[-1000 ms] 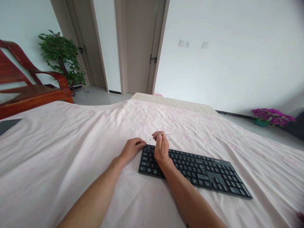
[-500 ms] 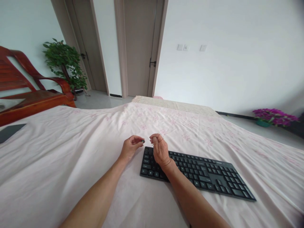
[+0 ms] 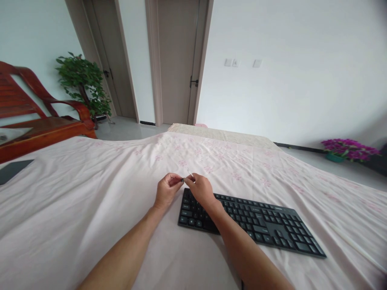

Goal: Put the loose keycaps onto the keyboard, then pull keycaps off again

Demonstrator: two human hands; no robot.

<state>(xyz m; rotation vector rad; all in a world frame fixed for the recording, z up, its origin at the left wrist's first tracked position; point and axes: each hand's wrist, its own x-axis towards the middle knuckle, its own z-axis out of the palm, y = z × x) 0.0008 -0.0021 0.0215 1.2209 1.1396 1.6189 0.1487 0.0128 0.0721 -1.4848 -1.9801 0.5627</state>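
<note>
My left hand [image 3: 167,189] pinches a small black piece [image 3: 182,180], which looks like a keycap, between thumb and fingertips. My right hand [image 3: 200,187] meets it there, thumb and finger closed at the piece. A thin wire puller [image 3: 189,172] sticks up from the right hand's fingers; its lower part is hidden. Below the right hand and wrist lies a black keyboard [image 3: 256,219], flat on a pale pink cloth [image 3: 121,201]. The right hand and forearm cover part of its left half.
A dark flat object [image 3: 13,171] lies at the cloth's left edge. Beyond stand a wooden chair [image 3: 45,125], a green plant [image 3: 81,80], a door [image 3: 177,60] and a pot of purple flowers [image 3: 349,149]. A cable [image 3: 242,285] shows beside my right forearm.
My right hand has moved left and turned, so its fingertips now meet the black piece in my left hand. The wire now points up and to the left.
</note>
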